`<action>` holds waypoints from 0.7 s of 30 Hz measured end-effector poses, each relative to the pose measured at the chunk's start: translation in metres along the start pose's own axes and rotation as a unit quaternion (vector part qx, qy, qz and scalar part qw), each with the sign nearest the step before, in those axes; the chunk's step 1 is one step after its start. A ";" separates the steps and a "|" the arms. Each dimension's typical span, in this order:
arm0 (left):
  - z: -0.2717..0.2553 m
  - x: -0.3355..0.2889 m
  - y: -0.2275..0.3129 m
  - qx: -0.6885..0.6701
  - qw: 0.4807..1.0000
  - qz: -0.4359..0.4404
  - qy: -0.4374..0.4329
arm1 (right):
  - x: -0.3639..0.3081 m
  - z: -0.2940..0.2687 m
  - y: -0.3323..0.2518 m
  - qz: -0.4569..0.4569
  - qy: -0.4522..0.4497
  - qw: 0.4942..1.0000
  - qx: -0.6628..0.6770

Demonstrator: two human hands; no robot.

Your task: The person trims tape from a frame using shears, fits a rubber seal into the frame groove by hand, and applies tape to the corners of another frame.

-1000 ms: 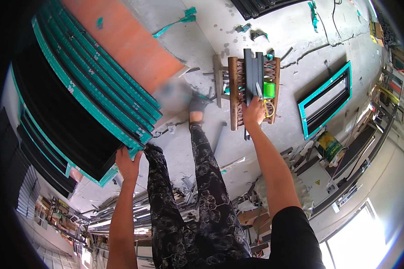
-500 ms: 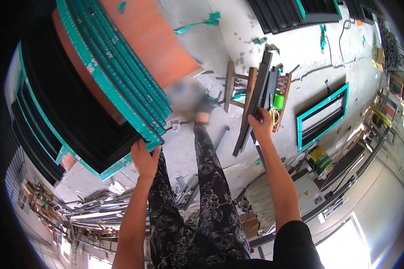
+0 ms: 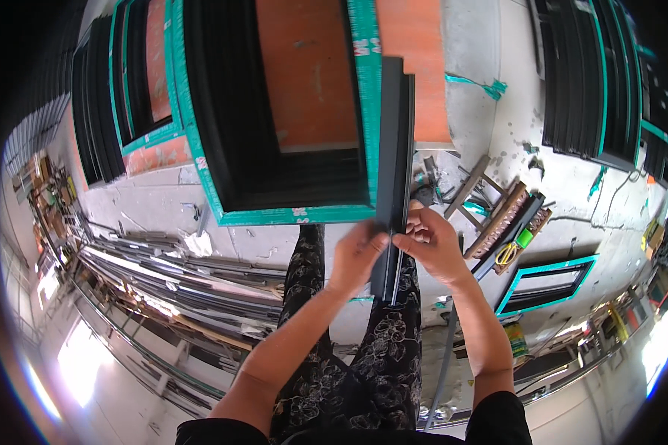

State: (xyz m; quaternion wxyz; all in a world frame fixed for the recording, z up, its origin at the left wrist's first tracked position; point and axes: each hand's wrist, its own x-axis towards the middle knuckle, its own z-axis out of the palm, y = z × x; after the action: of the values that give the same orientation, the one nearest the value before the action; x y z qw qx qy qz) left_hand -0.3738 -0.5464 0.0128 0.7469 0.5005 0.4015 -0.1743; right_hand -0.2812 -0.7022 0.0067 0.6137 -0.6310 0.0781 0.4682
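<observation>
A dark grey strip of frame profile (image 3: 395, 141), perhaps two lying together, stands lengthwise in front of me along the right edge of a stack of black window frames (image 3: 234, 178). Teal protective film covers the face of the top frame. My left hand (image 3: 358, 256) is closed on the strip's near part from the left side. From the right, my right hand (image 3: 432, 243) grips the same part, thumb against it and fingers curled. Both thumbs nearly meet on the strip. What lies under the fingers is hidden.
Small wooden stool (image 3: 497, 230) at right holds more dark strips, a bright green item (image 3: 525, 238) and yellow-handled scissors (image 3: 505, 254). A teal-edged frame (image 3: 548, 284) lies on the floor. More black frames (image 3: 583, 81) stand far right; loose profiles (image 3: 163, 271) lie at left.
The strip has come off the stool to the frame stack in my right hand. My left hand has left the stack's corner and taken hold too. My view has turned right.
</observation>
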 end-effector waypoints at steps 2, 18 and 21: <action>-0.052 0.014 0.012 0.024 0.996 0.033 0.074 | 0.000 0.023 -0.006 -0.003 -0.021 1.000 -0.013; -0.184 -0.015 0.041 0.292 0.944 0.038 0.150 | 0.090 0.185 0.026 0.013 0.256 0.964 0.075; -0.186 -0.009 0.025 0.280 0.951 0.059 0.115 | 0.103 0.220 0.041 0.074 0.211 0.952 0.211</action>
State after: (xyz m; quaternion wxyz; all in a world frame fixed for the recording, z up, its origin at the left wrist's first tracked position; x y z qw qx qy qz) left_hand -0.4416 -0.3719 0.0025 0.5344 0.7288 0.3900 -0.1766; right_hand -0.3614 -0.4759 -0.0511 0.6662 -0.5639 0.3488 0.3414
